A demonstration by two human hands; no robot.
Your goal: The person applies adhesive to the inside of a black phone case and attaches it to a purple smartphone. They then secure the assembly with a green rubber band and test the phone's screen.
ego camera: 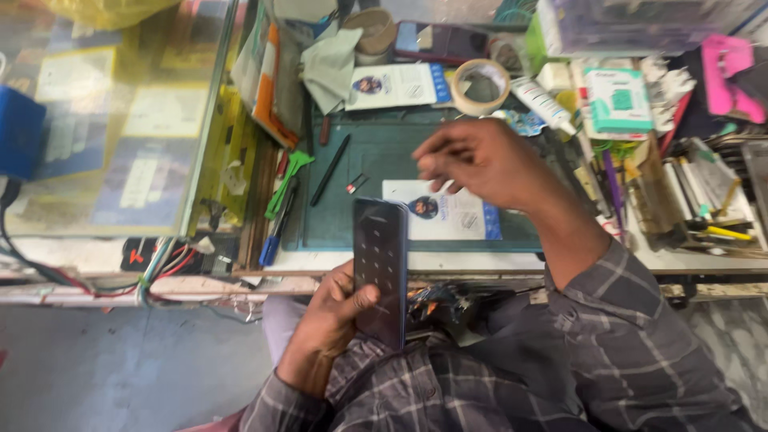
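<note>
From the head camera, looking down on a crowded worktop (480,260) with a dark green cutting mat (376,160) at its middle. Along the back edge stands a round tan tub (373,30); what is in it cannot be made out. To the right a clear plastic box (632,24) holds small items too blurred to tell apart. A roll of tape (480,86) lies flat just behind the mat, with a white tube (542,104) slanting beside it and a white and green carton (618,99) further right. On the mat lie a black pen (330,170), a small dark clip-like piece (356,184) and a white printed card (442,212). Green and blue tools (280,200) lie along the mat's left edge, near a glass case (112,120) of packaged goods.

The left hand (332,316) is clenched round a dark phone (380,268), held upright on its long edge below the worktop's front edge, over the person's lap. The thumb lies across its lower face and the other fingers wrap behind. The face shows rows of pale dots.

The right hand (480,164) hovers above the mat and the card, well apart from the phone. Its fingers are curled loosely with the tips close together, and whether this grip holds anything small cannot be told, since the hand is blurred.
</note>
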